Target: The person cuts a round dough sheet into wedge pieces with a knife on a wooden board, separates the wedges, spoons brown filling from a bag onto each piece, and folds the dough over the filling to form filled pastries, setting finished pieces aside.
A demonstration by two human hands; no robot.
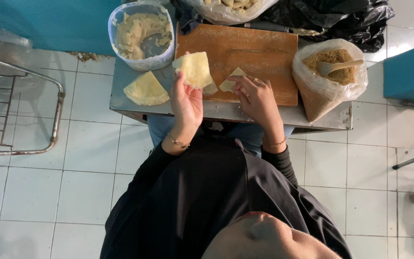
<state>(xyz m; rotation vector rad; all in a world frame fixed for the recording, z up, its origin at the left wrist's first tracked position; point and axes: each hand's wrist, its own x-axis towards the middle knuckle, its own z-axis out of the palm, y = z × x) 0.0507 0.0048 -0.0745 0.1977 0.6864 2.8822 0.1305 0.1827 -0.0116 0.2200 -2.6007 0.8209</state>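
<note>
Left hand (186, 103): fingers closed around a folded pale-yellow dough sheet (195, 68), lifted above the grey metal table (120, 93) | Right hand (257, 98): fingertips pinching a small pale triangular dough piece (231, 82) lying on the brown wooden board (259, 52) | Nearby: plastic tub of filling (142, 33), bag of brown crumbs (329, 76), another folded dough sheet (145, 89).

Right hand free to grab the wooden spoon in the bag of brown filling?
Probably yes. The right hand rests on a small dough piece on the board; the wooden spoon sticks out of the open bag just beyond, with nothing between.
</note>
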